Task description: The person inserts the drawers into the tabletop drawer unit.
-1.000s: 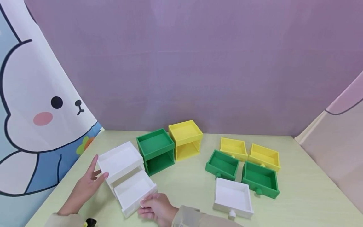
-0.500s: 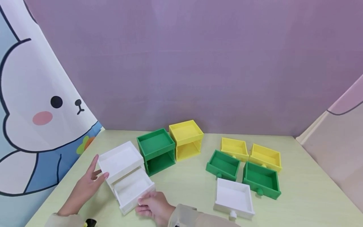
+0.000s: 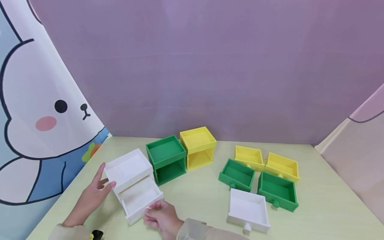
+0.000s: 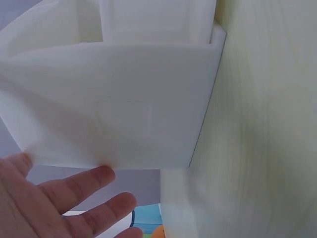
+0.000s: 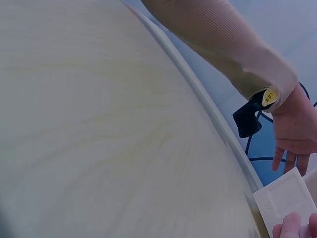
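Note:
The white cabinet [image 3: 129, 169] stands at the left, its lower white drawer [image 3: 141, 196] partly out of the front. My left hand [image 3: 91, 198] is at its left side, fingers spread and fairly straight; in the left wrist view, fingertips of the left hand [image 4: 64, 203] touch the white wall [image 4: 119, 104]. With thumb and fingers my right hand [image 3: 163, 218] pinches the front of that drawer, at its knob, mostly hidden by the fingers. The right wrist view catches the right fingertips [image 5: 297, 225] against the drawer front [image 5: 287, 198].
A green cabinet [image 3: 166, 151] and a yellow one [image 3: 198, 140] stand behind, to the right. Further right lie a loose white drawer [image 3: 248, 206], two green drawers [image 3: 238, 174] and two yellow drawers [image 3: 281, 165]. A purple cloth [image 3: 195, 66] hangs behind the table [image 3: 198, 190].
The lower white drawer has slid a little further into the white cabinet, my right hand moving with it up and to the left. My left hand has stayed at the cabinet's side.

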Tool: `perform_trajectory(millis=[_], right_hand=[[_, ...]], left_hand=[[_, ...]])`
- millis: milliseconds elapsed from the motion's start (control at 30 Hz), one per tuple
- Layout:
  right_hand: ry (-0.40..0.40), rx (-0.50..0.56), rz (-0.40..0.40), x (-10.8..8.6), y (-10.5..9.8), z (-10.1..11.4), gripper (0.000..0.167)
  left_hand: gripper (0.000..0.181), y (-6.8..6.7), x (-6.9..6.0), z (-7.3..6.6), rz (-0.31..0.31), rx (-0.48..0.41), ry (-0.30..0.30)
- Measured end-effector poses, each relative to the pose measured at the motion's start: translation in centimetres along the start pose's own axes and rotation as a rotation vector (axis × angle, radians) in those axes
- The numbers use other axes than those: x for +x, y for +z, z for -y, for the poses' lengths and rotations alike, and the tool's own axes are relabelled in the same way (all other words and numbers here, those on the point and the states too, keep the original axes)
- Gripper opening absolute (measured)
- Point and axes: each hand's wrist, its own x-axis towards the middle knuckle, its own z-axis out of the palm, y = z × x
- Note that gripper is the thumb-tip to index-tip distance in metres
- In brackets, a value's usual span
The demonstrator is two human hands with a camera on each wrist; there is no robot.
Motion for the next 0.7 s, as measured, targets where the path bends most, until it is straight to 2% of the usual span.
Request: perform_trajectory(millis=[133,300,533,700], right_hand=[[-0.009,0.035,-0.001,0.03,-0.06,-0.07,0.019],[-0.003,0.029,-0.006,0.00,0.02,0.00,0.020],[0.004,0.026,-0.025,0.21,0.26,0.13,0.020],[-0.004,0.022,-0.039,0.46,0.34,0.16,0.018]], left_hand=[[0.090,0.09,0.00,-0.05,-0.006,-0.013,0.001],[0.090,0.15,-0.05,-0.11,-0.008,-0.021,-0.005],[0.089,0.17,-0.19,0.06,-0.037,-0.017,0.023],[0.089,0.21,-0.08,0.00,-0.032,-0.024,0.022]])
